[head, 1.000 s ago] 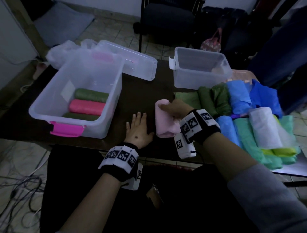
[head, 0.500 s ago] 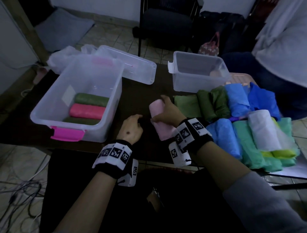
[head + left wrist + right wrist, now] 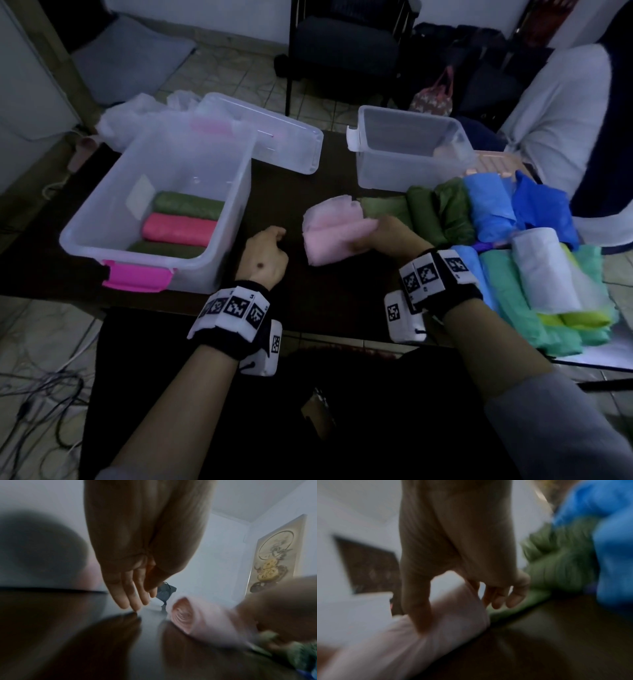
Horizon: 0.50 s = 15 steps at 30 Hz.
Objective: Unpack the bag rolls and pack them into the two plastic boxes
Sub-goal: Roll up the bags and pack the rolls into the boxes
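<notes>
Table (image 3: 342,301): dark top, carries all items below.

Left box (image 3: 219,240): clear plastic, pink latch on its near wall. Holds 3 rolls lying side by side on the floor: green roll (image 3: 188,205) at the back, pink roll (image 3: 178,229) in the middle, dark roll (image 3: 164,249) nearest.

Lid (image 3: 274,137): clear, lying behind the left box.

Right box (image 3: 411,171): clear, white latch on its left wall, at the far side of the table. Contents unclear through the wall.

Pile (image 3: 534,260): loose rolls at the right of the table, just before the right box; olive, blue, teal, yellow-green, with 1 white roll (image 3: 544,274) on top.

Pale roll (image 3: 329,233): pale pink, between the left box and the pile, its near end on the table. The left wrist view shows its wound end (image 3: 183,616).

Right hand (image 3: 394,236): grips the pale roll's right side; the right wrist view shows the thumb (image 3: 418,601) pressed into the roll and the fingers (image 3: 498,597) curled behind it.

Left hand (image 3: 263,257): between the left box and the pale roll, holding nothing, fingers loosely curled, fingertips (image 3: 133,601) touching the table, apart from the pale roll.
</notes>
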### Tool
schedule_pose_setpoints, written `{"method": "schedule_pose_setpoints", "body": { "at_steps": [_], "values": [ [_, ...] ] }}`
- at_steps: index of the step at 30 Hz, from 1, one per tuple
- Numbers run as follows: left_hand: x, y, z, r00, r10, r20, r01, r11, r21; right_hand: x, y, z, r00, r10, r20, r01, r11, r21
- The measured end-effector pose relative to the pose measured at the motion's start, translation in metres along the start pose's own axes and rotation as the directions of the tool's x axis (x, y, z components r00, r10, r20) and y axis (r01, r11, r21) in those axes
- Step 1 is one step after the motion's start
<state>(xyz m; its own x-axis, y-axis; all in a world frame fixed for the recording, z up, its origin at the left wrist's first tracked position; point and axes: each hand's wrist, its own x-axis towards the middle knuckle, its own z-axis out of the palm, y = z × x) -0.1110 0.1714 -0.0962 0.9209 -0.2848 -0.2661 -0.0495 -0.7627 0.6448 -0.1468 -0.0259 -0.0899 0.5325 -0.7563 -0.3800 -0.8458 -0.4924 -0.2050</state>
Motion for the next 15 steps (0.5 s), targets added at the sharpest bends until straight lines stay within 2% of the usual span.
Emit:
{"method": "schedule_pose_setpoints", "body": {
  "at_steps": [1,2,4,5,7,9,11,15],
  "values": [
    [0.002,0.004,0.000,1.000,-0.008,-0.009,0.008,1.000,-0.001,0.003,0.001,0.001,0.981,-0.187,0.058,0.192,0.975,-0.115],
    [0.003,0.008,-0.001,1.000,-0.016,-0.017,0.016,1.000,0.001,-0.005,0.004,-0.006,0.937,-0.325,0.132,0.340,0.934,-0.112],
    [0.008,0.019,-0.003,0.999,-0.031,-0.010,0.031,0.999,0.020,-0.025,0.015,-0.020,0.884,-0.459,0.090,0.468,0.872,-0.146],
    [0.013,0.024,-0.004,0.999,-0.043,0.012,0.043,0.998,0.037,-0.032,0.007,-0.019,0.840,-0.539,0.055,0.540,0.825,-0.166],
    [0.024,0.033,-0.003,0.996,-0.057,0.069,0.053,0.997,0.056,-0.044,0.002,-0.017,0.719,-0.687,0.109,0.689,0.682,-0.243],
    [0.032,0.041,-0.002,0.988,-0.079,0.129,0.072,0.996,0.055,-0.047,-0.004,-0.010,0.674,-0.719,0.171,0.730,0.612,-0.303],
    [0.038,0.048,0.002,0.978,-0.093,0.185,0.084,0.995,0.055,-0.046,-0.004,-0.006,0.681,-0.712,0.169,0.711,0.589,-0.385],
    [0.042,0.053,0.008,0.966,-0.090,0.243,0.078,0.995,0.058,-0.047,-0.004,0.000,0.637,-0.749,0.181,0.729,0.510,-0.456]
  ]
}}
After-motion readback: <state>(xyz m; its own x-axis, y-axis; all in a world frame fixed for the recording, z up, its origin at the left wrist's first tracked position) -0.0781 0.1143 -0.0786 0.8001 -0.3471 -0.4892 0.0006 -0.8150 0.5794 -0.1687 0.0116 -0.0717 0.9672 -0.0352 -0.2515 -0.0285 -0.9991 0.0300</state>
